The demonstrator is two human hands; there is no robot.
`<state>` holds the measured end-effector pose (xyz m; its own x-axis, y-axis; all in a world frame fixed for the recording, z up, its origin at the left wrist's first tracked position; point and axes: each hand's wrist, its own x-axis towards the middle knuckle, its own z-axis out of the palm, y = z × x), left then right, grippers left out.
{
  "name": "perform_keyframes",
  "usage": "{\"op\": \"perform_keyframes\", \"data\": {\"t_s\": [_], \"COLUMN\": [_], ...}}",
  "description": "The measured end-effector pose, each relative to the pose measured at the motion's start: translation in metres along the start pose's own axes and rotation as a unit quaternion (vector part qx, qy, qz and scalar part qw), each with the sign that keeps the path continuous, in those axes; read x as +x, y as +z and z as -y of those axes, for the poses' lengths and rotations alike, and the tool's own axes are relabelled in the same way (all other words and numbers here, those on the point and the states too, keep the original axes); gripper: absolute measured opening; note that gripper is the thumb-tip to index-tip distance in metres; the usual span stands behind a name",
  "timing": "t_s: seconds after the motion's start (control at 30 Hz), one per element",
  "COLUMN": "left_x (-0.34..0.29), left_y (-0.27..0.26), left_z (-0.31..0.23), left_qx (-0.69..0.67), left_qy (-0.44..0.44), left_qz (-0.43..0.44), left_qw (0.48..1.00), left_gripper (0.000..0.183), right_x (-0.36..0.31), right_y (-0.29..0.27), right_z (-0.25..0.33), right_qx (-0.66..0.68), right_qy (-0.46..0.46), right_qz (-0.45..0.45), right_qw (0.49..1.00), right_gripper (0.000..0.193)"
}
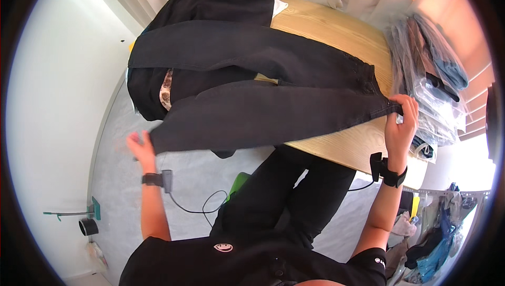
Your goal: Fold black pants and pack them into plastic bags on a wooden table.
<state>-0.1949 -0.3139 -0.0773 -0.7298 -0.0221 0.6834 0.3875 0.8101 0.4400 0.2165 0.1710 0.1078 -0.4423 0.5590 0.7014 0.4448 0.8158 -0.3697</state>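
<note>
A pair of black trousers (273, 112) is spread sideways in front of me, waistband to the right and legs to the left. My right hand (404, 111) pinches the near corner of the waistband. At the hem of the near leg is my left hand (141, 148), its fingers smeared by motion; whether they grip the cloth cannot be made out. The far leg lies over a heap of black clothing (221, 2), where a patterned brown-and-white patch (166, 90) shows. The near leg reaches out past the table's front edge, above the floor.
A light wooden table (326, 23) is under the trousers. Clear-bagged folded clothes (428, 70) are stacked at its right end. More bagged clothes (436, 238) are at lower right. Cables (192, 211) run from my wristbands. A green-headed broom (94, 209) is by the left wall.
</note>
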Motion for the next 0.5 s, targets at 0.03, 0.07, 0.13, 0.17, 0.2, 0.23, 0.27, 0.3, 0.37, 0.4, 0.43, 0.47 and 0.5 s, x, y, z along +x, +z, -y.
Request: {"op": "perform_keyframes", "data": {"t_s": [0.03, 0.07, 0.13, 0.17, 0.2, 0.23, 0.27, 0.3, 0.37, 0.4, 0.43, 0.47, 0.5], "left_x": [-0.032, -0.055, -0.094, -0.11, -0.118, -0.117, -0.118, -0.118, -0.12, -0.123, -0.125, -0.127, -0.128], "left_y": [0.017, 0.025, 0.023, 0.03, 0.034, 0.04, 0.041, 0.043, 0.042, 0.042, 0.042, 0.042, 0.039], "left_z": [0.01, 0.044, -0.073, -0.067, -0.093, -0.121, -0.138, -0.153, -0.159, -0.157, -0.153, -0.148, -0.138], "left_qx": [-0.079, -0.223, -0.333, -0.427, -0.481, -0.538, -0.543, -0.592, -0.64, -0.614, -0.586, -0.587, -0.541], "left_qy": [-0.202, -0.423, -0.718, -0.77, -0.754, -0.732, -0.732, -0.681, -0.624, -0.653, -0.68, -0.68, -0.704], "left_qz": [0.109, 0.372, 0.378, 0.395, 0.39, 0.379, 0.373, 0.371, 0.363, 0.35, 0.336, 0.337, 0.315], "left_qw": [0.97, 0.796, 0.48, 0.261, 0.217, 0.176, 0.174, 0.22, 0.262, 0.274, 0.285, 0.283, 0.334], "left_gripper": [0.046, 0.059, 0.083, 0.083, 0.076, 0.069, 0.069, 0.06, 0.051, 0.045, 0.039, 0.039, 0.035], "right_x": [0.0, 0.0, -0.007, -0.011, -0.015, -0.02, -0.024, -0.027, -0.031, -0.033, -0.035, -0.037, -0.042], "right_y": [0.001, 0.0, 0.001, 0.001, -0.005, -0.008, -0.011, -0.014, -0.021, -0.023, -0.026, -0.028, -0.032], "right_z": [0.001, 0.002, -0.004, 0.0, 0.002, -0.003, -0.003, -0.002, 0.001, 0.001, 0.001, 0.002, 0.002], "right_qx": [-0.016, -0.013, -0.015, 0.004, 0.001, 0.004, 0.005, 0.002, 0.005, 0.006, 0.005, 0.008, 0.011], "right_qy": [-0.03, -0.034, -0.027, -0.025, -0.002, -0.001, -0.004, -0.005, -0.02, -0.028, -0.031, -0.037, -0.038], "right_qz": [-0.01, -0.017, -0.011, -0.002, -0.001, 0.005, 0.007, 0.008, 0.023, 0.036, 0.035, 0.04, 0.044], "right_qw": [0.999, 0.999, 0.999, 1.0, 1.0, 1.0, 1.0, 1.0, 1.0, 0.999, 0.999, 0.998, 0.998], "right_gripper": [0.015, 0.016, 0.016, 0.017, 0.018, 0.017, 0.017, 0.017, 0.017, 0.017, 0.017, 0.017, 0.017]}}
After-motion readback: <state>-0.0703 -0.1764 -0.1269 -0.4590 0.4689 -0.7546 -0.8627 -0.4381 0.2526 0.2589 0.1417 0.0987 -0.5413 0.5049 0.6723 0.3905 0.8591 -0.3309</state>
